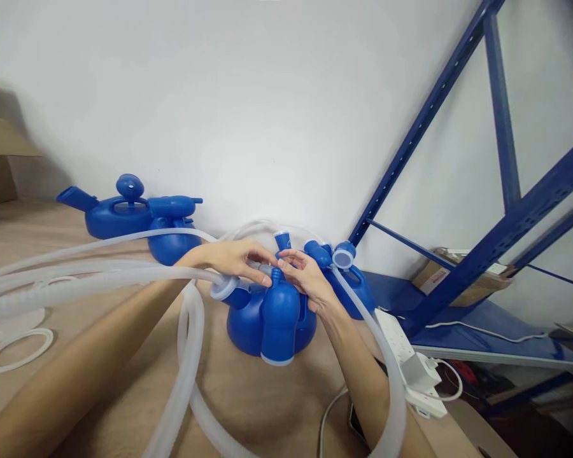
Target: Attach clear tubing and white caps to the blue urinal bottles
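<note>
A round blue container [246, 327] stands on the wooden table, with a blue bottle-shaped piece [281, 321] in front of it, its narrow neck upward. My left hand [241, 257] reaches in from the left, fingers closed at the neck. From the right, my right hand [305, 273] meets it there, thumb and fingers pinched together. Whatever sits between the fingertips is too small to make out. A translucent hose [162, 272] runs to the white-rimmed spout [226, 289] at the container's left.
Further blue containers stand at the back left [119, 219] and right [356, 292]. Hoses [191, 375] loop across the table [248, 401]. A white power strip [401, 350] lies at the right edge, beside a blue metal rack [501, 235]. White rings [16, 350] lie left.
</note>
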Demonstrator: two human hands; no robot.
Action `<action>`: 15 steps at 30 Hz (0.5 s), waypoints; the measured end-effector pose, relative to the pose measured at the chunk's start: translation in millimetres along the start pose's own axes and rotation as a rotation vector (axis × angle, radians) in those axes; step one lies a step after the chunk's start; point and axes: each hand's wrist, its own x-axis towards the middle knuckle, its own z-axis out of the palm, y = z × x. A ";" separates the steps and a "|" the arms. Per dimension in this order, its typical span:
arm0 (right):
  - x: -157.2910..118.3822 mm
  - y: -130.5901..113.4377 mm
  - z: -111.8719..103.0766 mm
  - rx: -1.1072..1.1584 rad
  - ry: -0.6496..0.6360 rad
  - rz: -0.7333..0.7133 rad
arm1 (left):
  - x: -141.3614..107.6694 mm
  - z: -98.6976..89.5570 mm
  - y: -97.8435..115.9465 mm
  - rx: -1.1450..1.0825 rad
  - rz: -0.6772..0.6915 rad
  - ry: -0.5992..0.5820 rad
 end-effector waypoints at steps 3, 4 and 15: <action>-0.7 -3.0 1.7 -0.001 0.046 0.049 | 2.8 2.7 0.3 -0.020 0.069 -0.017; -0.6 -3.4 1.5 0.005 0.054 0.064 | 3.5 3.5 0.8 -0.025 0.085 -0.011; 6.4 4.2 -23.3 0.120 -0.037 -0.471 | -6.2 -14.1 -16.9 -0.292 -0.062 0.441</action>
